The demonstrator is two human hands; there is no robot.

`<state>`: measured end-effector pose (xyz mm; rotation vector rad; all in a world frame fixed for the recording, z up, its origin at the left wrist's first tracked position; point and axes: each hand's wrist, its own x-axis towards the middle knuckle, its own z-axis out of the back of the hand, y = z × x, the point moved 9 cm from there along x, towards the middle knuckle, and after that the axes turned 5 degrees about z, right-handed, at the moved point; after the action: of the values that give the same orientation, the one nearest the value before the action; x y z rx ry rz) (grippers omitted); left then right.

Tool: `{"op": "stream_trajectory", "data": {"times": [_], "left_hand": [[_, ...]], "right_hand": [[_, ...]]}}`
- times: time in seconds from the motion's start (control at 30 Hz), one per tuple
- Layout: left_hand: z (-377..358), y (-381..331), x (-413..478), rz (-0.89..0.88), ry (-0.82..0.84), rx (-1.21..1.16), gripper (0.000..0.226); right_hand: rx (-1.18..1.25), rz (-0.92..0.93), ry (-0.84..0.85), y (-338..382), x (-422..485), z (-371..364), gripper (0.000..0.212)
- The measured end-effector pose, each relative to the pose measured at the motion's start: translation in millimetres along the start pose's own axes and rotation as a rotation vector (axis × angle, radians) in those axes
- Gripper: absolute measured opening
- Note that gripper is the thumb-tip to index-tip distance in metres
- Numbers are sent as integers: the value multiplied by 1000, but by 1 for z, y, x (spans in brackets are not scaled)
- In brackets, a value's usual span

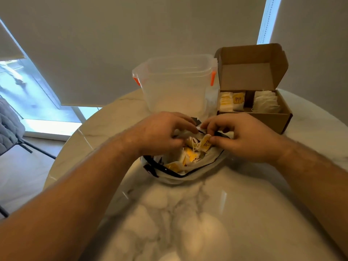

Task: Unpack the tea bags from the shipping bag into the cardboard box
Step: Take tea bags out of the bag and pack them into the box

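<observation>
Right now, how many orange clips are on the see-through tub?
2. One orange clip is on the clear tub at its left side, the other at its right side, beside the cardboard box. More could be hidden at the back.

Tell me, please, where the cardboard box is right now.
In the head view, the cardboard box stands open at the far right of the table, just right of the clear plastic container.

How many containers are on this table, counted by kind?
Shipping bag: 1
Cardboard box: 1
Clear tub: 1
Total: 3
</observation>
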<state>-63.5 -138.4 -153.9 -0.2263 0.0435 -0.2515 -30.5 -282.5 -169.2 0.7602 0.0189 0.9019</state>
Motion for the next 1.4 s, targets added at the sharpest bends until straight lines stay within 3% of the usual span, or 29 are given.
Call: {"op": "stream_trajectory", "data": {"times": [0.1,0.2,0.3,0.4,0.53,0.63,0.7,0.8,1.0,1.4], "left_hand": [[-6,6,5,37,135,-77,55],[-2,7,4,58,158,-269,58],[6,3,9,40,66,-399,56],[17,0,17,72,-111,-555,37],[18,-4,30,56,-138,-816,17],[20,-12,38,38,-157,-716,14],[23,-21,46,16,-177,-672,12],[29,-26,58,-2,-248,-659,15],[20,-30,75,-49,-349,-148,25],[2,-31,84,-179,-453,10,27]], "right_hand": [[227,-76,-66,-10,-1,4,8],[360,-119,-154,-16,-1,13,8],[480,-150,-259,-19,-2,21,10],[576,-167,-340,-20,-4,25,9],[637,-173,-395,-19,-5,36,13],[437,-127,-336,-10,-2,50,22],[228,-125,-327,-8,2,66,18],[117,-172,-376,-17,8,92,16],[-74,-326,-368,-55,19,127,16],[-399,-450,-84,-115,62,106,10]]}}
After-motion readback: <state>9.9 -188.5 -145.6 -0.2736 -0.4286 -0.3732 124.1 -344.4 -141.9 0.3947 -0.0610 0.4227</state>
